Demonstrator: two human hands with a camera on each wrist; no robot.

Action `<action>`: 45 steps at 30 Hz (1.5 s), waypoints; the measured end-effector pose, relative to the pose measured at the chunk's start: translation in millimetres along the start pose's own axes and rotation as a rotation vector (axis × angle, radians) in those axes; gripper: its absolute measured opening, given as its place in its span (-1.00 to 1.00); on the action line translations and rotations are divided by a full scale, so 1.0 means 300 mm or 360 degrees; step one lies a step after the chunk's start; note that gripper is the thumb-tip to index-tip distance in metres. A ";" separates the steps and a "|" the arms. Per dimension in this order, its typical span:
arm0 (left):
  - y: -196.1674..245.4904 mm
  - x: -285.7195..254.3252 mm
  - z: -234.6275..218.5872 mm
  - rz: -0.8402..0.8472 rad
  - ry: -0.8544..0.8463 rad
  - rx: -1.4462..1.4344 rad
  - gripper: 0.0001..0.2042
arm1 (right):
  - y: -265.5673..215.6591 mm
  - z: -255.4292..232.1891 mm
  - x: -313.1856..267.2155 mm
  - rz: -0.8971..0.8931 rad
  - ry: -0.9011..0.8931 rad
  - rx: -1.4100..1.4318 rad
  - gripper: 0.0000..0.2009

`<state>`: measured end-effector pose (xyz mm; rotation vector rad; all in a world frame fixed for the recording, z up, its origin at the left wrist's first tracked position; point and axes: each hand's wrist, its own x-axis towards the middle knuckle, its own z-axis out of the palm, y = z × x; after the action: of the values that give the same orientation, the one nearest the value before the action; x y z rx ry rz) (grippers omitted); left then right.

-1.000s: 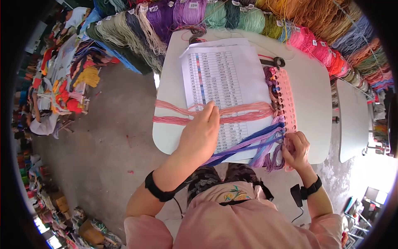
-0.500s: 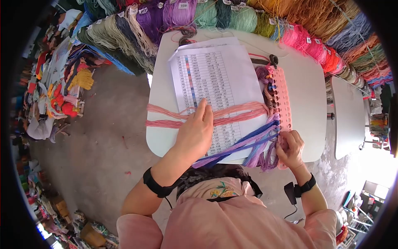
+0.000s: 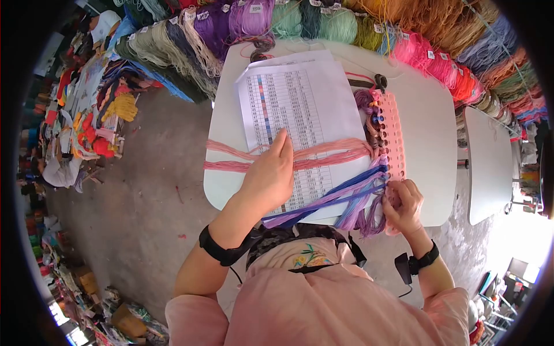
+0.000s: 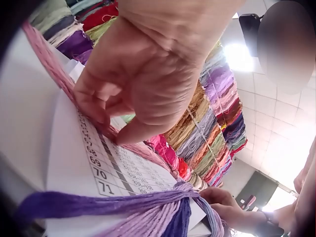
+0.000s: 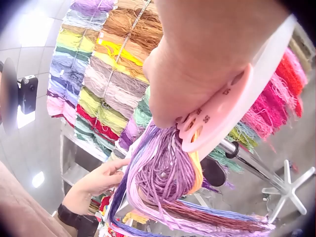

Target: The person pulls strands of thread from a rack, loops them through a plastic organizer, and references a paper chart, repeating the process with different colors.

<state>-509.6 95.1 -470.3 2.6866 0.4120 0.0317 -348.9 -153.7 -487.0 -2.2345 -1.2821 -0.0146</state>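
In the head view my left hand (image 3: 268,173) is over the printed colour chart (image 3: 332,86), across two bundles of pink thread (image 3: 340,149). The left wrist view shows its thumb and curled fingertips meeting at a pink bundle (image 4: 54,71) close over the numbered rows. My right hand (image 3: 405,205) grips the near end of a pink holed thread card (image 3: 395,132) at the table's right. Blue and purple threads (image 3: 346,199) hang from the card beside that hand and run left over the paper's near edge. A looped purple skein (image 5: 165,173) hangs below the card in the right wrist view.
The white table (image 3: 430,132) carries the papers and card. Thick hanks of coloured yarn (image 3: 248,17) hang along its far side. Another white table (image 3: 487,167) stands at the right. Yarn piles (image 3: 86,132) lie at the left beyond the floor (image 3: 167,167).
The head view has shifted a little. My left fingertips have moved slightly up the chart, away from the body; half a second ago two of them looked more spread. My right hand stays at the card.
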 end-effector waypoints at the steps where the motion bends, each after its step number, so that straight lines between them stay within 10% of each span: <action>1: 0.004 -0.002 0.004 -0.0006 0.0025 0.0003 -0.51 | 0.001 0.000 -0.001 -0.0013 0.0003 -0.0004 -0.76; 35: -0.032 -0.007 -0.018 -0.0116 -0.0176 -0.0266 -0.54 | -0.021 0.011 0.011 -0.0014 -0.0051 -0.0015 -0.73; 42: -0.187 -0.134 -0.066 0.0368 0.0180 -0.0629 -0.50 | -0.117 -0.118 0.082 0.0463 -0.0761 0.0109 -0.68; 45: -0.385 -0.324 -0.205 0.0330 0.0098 -0.1104 -0.54 | -0.315 -0.110 0.162 0.0309 -0.0200 -0.0200 -0.81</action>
<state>-640.2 191.7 -457.6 2.0311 0.1034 0.2668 -389.5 -94.2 -402.3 -2.4938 -1.1504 0.1231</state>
